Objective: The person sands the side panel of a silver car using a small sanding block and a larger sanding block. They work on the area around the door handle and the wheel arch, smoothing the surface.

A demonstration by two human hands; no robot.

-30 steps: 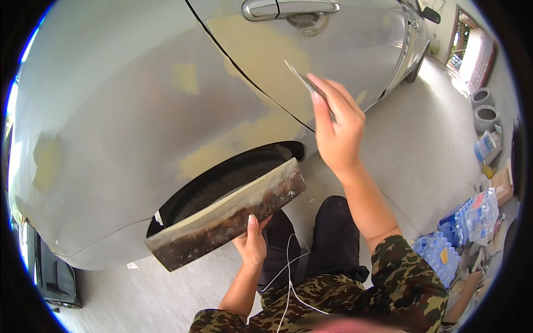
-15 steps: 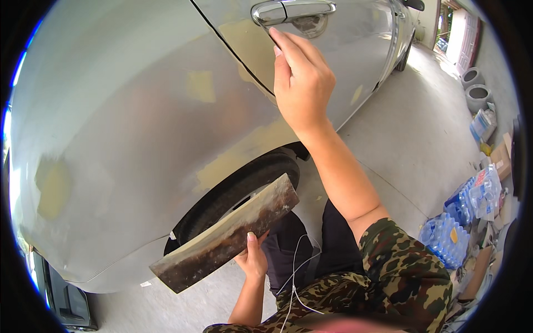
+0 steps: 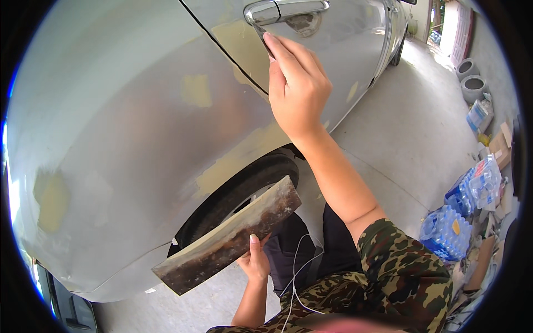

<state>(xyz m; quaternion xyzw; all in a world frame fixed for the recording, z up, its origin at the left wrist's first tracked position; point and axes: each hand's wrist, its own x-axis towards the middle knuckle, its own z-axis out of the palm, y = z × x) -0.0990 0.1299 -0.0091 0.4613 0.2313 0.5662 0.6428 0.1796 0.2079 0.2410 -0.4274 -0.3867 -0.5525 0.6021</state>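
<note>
Carefully now: my right hand (image 3: 300, 89) pinches the blade (image 3: 261, 37), upper centre, near the handle (image 3: 286, 10); a slip could scratch it. Left hand (image 3: 256, 262) grips the board (image 3: 227, 241), lower centre, by one edge; slack could tip it.

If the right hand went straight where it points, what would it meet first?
Leading with its thin blade, the right hand would probably meet the chrome door handle, though depth is unclear.

Scraper (image 3: 262, 39): mostly hidden by right hand (image 3: 302, 89)
Left hand (image 3: 256, 262): partly behind board (image 3: 227, 238)
Wheel (image 3: 223, 206): partly covered
Car (image 3: 150, 127): top cut off
</note>
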